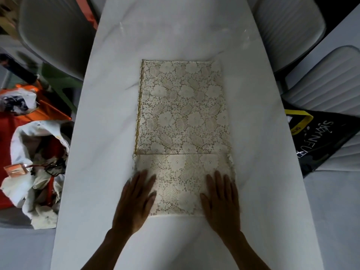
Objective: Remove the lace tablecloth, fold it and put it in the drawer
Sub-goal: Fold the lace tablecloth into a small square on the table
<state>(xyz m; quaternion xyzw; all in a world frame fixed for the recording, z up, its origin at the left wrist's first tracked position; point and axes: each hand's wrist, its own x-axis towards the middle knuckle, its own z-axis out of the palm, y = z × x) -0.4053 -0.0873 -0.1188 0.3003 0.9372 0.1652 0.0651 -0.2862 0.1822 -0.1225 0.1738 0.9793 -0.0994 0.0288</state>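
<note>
The cream lace tablecloth (182, 114) lies folded into a long rectangle in the middle of the white marble table (101, 133). Its near end is folded over, with the flap's edge running across at about two thirds down. My left hand (136, 199) rests flat, fingers spread, on the near left corner of the flap. My right hand (222, 199) presses flat on the near right corner. Neither hand grips the cloth. No drawer is in view.
Grey chairs (52, 36) stand at the far left and the right (321, 90). A black bag with a yellow handle (319, 137) lies on the right chair. Orange and white cloths and bags (37, 164) are piled at the left of the table.
</note>
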